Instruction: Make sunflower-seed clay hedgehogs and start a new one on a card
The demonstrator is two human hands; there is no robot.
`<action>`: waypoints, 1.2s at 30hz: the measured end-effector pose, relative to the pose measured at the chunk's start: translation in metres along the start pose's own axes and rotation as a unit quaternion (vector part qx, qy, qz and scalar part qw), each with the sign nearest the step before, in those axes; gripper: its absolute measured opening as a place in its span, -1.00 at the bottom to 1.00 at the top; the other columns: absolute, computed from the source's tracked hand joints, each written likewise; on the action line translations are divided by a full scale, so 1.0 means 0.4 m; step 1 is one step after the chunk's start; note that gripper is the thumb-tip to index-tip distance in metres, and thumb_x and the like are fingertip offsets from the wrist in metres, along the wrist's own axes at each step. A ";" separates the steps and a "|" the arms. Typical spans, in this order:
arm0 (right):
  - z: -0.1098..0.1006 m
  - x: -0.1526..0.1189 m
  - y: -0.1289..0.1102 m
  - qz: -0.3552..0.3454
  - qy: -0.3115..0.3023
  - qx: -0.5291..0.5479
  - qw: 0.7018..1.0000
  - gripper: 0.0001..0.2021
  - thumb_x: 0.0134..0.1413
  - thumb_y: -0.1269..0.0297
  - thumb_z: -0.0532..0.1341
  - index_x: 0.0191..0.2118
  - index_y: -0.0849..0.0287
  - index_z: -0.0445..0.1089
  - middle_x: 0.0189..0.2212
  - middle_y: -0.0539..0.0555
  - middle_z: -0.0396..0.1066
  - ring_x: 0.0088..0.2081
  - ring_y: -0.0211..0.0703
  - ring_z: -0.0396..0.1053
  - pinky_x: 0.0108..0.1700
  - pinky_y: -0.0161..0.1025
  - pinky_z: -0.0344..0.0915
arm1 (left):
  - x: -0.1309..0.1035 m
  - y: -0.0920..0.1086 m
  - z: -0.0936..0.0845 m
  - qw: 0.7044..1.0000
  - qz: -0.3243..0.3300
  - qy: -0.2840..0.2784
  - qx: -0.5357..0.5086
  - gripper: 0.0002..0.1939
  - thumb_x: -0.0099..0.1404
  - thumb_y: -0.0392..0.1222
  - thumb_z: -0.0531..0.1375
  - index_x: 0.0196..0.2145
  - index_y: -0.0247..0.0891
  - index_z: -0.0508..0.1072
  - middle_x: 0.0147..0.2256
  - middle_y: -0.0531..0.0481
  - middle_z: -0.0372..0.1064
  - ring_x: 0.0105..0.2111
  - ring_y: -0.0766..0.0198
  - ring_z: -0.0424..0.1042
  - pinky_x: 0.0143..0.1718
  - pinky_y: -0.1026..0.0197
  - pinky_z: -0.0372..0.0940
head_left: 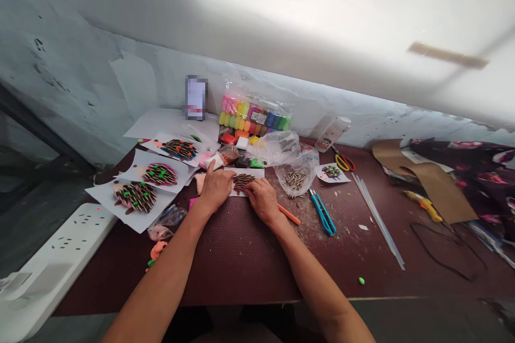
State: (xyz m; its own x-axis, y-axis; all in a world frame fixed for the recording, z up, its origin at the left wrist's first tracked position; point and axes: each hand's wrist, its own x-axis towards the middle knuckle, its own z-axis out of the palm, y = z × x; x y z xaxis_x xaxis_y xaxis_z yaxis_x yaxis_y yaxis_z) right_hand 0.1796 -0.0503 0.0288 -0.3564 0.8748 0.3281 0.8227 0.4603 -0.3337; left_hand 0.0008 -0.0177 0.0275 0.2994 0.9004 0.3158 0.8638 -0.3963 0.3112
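Nearest you, a green bit (361, 281) sits by the edge of the dark red table (237, 262). Your L hand (217, 188) is spread at the L side of the small white card (238, 193), prob. to steady it; your R hand (262, 199) curls at its R side, fingertips at the spiky piece (243, 181). Can't tell if they're pinching. Hands are apart, piece btwn them on the card. Orange stick (290, 215) lies by your R wrist, turquoise cutters (323, 214) farther R, prob. for easy reach. Clear bag (308, 163) w/ striped seeds (295, 180) sits close, likely for picking from. Farther back, multicolour pack (257, 116) and phone (196, 97) stand by the wall (153, 80), phone prob. propped for viewing.
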 end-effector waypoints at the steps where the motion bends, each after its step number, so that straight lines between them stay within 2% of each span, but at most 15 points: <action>1: -0.004 0.000 0.000 -0.001 0.002 0.000 1.000 -0.87 0.26 0.40 0.21 -0.33 0.13 0.46 -0.33 0.09 0.50 -0.22 -0.07 0.34 -0.16 -0.21 0.23 | 0.000 0.000 0.000 1.000 -0.001 -0.001 -0.002 -0.61 0.33 -0.30 0.00 -0.14 -0.21 0.63 -0.27 -0.13 0.63 -0.19 0.05 0.59 0.37 -0.24 -0.10; 6: -0.027 0.001 0.017 0.025 0.052 -0.015 0.998 -0.91 0.17 0.43 0.19 -0.32 0.14 0.42 -0.34 0.09 0.47 -0.25 -0.06 0.33 -0.15 -0.19 0.22 | 0.001 -0.002 0.000 1.000 -0.005 -0.004 -0.012 -0.60 0.32 -0.31 0.00 -0.13 -0.23 0.63 -0.26 -0.15 0.63 -0.18 0.05 0.58 0.37 -0.23 -0.08; 11: -0.043 0.000 0.064 0.095 0.095 -0.026 0.991 -0.84 0.21 0.46 0.10 -0.25 0.18 0.44 -0.29 0.13 0.49 -0.21 -0.04 0.35 -0.11 -0.17 0.20 | 0.001 -0.009 0.009 1.000 -0.001 0.003 -0.022 -0.61 0.31 -0.32 0.00 -0.15 -0.22 0.63 -0.25 -0.14 0.63 -0.19 0.05 0.59 0.38 -0.26 -0.12; 15: -0.045 -0.003 0.091 0.130 0.086 -0.052 0.986 -0.77 0.27 0.44 0.06 -0.23 0.18 0.48 -0.28 0.15 0.50 -0.21 -0.02 0.34 -0.12 -0.16 0.19 | 0.005 -0.011 0.009 0.998 0.000 0.031 -0.047 -0.60 0.30 -0.34 -0.01 -0.13 -0.23 0.61 -0.18 -0.13 0.63 -0.16 0.08 0.58 0.37 -0.24 -0.07; 20: -0.040 -0.003 0.094 0.123 0.060 -0.051 0.989 -0.70 0.30 0.47 0.03 -0.14 0.20 0.53 -0.21 0.17 0.52 -0.17 -0.02 0.34 -0.05 -0.14 0.20 | 0.011 -0.018 -0.007 0.997 0.012 0.063 -0.040 -0.59 0.28 -0.39 -0.02 -0.19 -0.24 0.62 -0.13 -0.13 0.61 -0.04 0.08 0.53 0.36 -0.20 -0.02; 24: -0.030 -0.002 0.096 0.125 0.042 -0.040 0.990 -0.65 0.25 0.54 0.02 -0.07 0.21 0.53 -0.08 0.21 0.53 -0.08 0.00 0.35 0.04 -0.11 0.20 | 0.010 -0.039 -0.014 0.999 0.003 0.048 -0.013 -0.57 0.24 -0.42 0.00 -0.20 -0.20 0.64 -0.16 -0.16 0.61 0.06 -0.02 0.46 0.34 -0.29 -0.03; 28: -0.020 -0.006 0.103 0.148 0.021 -0.037 0.988 -0.60 0.21 0.58 0.01 0.01 0.25 0.51 0.06 0.29 0.47 0.03 0.04 0.35 0.10 -0.07 0.21 | 0.008 -0.054 -0.010 1.000 0.005 0.029 0.003 -0.57 0.25 -0.42 -0.01 -0.22 -0.19 0.64 -0.10 -0.16 0.60 0.10 -0.02 0.43 0.34 -0.31 -0.06; 31: -0.017 -0.008 0.106 0.152 0.025 -0.026 0.988 -0.58 0.21 0.58 0.00 0.03 0.24 0.50 0.07 0.28 0.47 0.05 0.04 0.36 0.12 -0.06 0.22 | 0.008 -0.059 -0.008 1.000 0.003 0.027 0.004 -0.57 0.26 -0.41 -0.01 -0.21 -0.18 0.63 -0.06 -0.16 0.59 0.16 -0.02 0.39 0.35 -0.31 -0.07; 36: -0.025 0.006 0.101 0.114 0.054 0.020 0.992 -0.61 0.28 0.52 -0.01 0.03 0.25 0.50 0.05 0.25 0.49 0.08 -0.01 0.38 0.18 -0.09 0.22 | 0.008 -0.064 -0.005 0.999 0.000 0.033 0.007 -0.55 0.24 -0.43 -0.01 -0.16 -0.15 0.63 -0.03 -0.17 0.57 0.22 -0.02 0.32 0.35 -0.31 -0.10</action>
State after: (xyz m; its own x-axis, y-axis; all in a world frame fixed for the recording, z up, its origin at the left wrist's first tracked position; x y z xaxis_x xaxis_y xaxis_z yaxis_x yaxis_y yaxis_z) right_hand 0.2163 -0.0313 0.0249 -0.1120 0.9367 0.3317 0.8577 0.2597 -0.4437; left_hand -0.0212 -0.0051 0.0225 0.2721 0.8864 0.3744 0.8698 -0.3930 0.2982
